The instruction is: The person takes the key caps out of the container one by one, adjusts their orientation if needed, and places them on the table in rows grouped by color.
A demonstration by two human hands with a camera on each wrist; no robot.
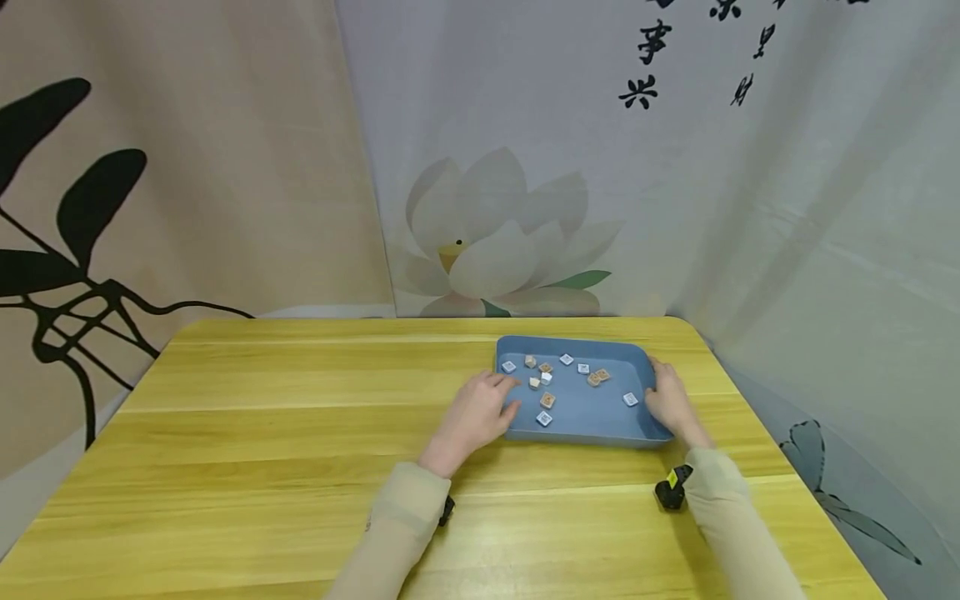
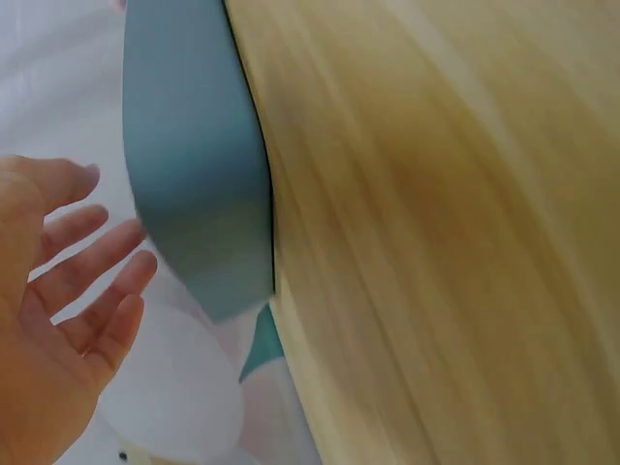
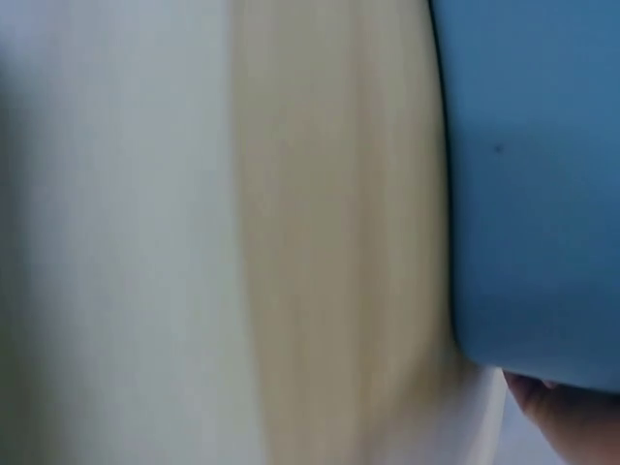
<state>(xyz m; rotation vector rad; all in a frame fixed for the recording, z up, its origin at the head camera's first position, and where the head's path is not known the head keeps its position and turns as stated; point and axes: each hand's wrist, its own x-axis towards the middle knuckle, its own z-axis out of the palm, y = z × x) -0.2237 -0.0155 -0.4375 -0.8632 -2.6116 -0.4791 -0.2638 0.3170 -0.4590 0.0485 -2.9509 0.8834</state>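
A shallow blue tray (image 1: 592, 421) lies on the table, its outer wall (image 2: 199, 165) large in the left wrist view. Scattered inside are several small white and tan blocks, among them a marked tan block (image 1: 548, 401) and a white one (image 1: 630, 400) near the right end. My right hand (image 1: 671, 404) grips the tray's right end, thumb over the rim; just part of a finger (image 3: 572, 421) shows below the tray wall in the right wrist view. At the left end, my left hand (image 1: 480, 408) reaches over the rim with relaxed, spread fingers, holding nothing.
The yellow wooden table (image 1: 262, 442) extends far to the left of the tray. A printed curtain (image 1: 517, 208) hangs behind its back edge, and another pale curtain (image 1: 840, 250) on the right. A black wrist device (image 1: 672, 489) sits by the right sleeve.
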